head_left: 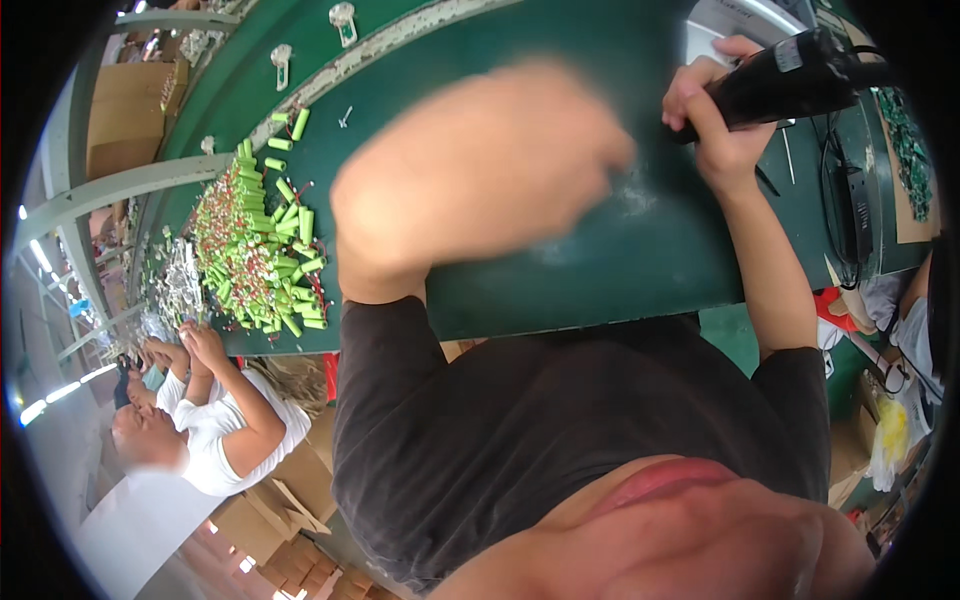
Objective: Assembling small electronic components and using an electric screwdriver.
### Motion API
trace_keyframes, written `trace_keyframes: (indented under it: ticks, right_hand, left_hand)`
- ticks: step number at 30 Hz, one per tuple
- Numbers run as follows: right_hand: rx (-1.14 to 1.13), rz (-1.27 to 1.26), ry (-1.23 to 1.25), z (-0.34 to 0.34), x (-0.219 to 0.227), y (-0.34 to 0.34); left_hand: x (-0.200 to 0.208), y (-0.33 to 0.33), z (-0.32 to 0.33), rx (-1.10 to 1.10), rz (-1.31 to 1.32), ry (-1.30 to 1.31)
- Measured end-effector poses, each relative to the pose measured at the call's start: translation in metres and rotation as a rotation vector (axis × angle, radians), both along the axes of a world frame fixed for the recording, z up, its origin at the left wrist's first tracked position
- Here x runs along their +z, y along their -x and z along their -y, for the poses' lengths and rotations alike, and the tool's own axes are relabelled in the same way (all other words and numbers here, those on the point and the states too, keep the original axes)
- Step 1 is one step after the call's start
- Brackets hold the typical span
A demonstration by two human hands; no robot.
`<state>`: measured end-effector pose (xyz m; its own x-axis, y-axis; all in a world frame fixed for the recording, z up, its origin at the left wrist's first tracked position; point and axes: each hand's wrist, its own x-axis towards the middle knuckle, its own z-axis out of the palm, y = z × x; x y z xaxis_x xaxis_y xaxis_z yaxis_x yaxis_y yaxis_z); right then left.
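My left hand [490,165] is over the middle of the green table [560,285], blurred by motion, and its fingers are smeared. No held thing can be made out there. On the right, my right hand [725,145] is wrapped round a thick black corded electric tool [785,80] with a pale label. Its tip points left and its cable runs off to the right; the tool's exact kind does not show. Left of my left arm lies a heap of green cylindrical battery cells [250,240] with red wires. A small thin metal piece [345,118] rests on the table nearby.
White ring-ended parts [343,25] lie on a green strip behind a worn metal rail [375,55]. A silver-white device [705,35] stands behind my right hand, with a black power adapter [858,210] at right. Past the cells are silvery parts [180,280] and co-workers [230,425].
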<state>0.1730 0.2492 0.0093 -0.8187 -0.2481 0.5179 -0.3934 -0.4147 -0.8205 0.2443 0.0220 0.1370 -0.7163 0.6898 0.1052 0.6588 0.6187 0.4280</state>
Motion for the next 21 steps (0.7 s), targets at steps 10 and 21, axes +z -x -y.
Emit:
trace_keyframes:
  ticks: [10, 21]
  right_hand:
    - [-0.035, -0.081, 0.055, 0.001, 0.004, 0.002]
    - [-0.299, -0.117, 0.244, -0.03, 0.07, 0.015]
  left_hand:
    - [-0.117, 0.182, 0.087, 0.568, -0.255, -0.232]
    - [-0.113, 0.181, 0.084, 0.409, -0.482, 0.015]
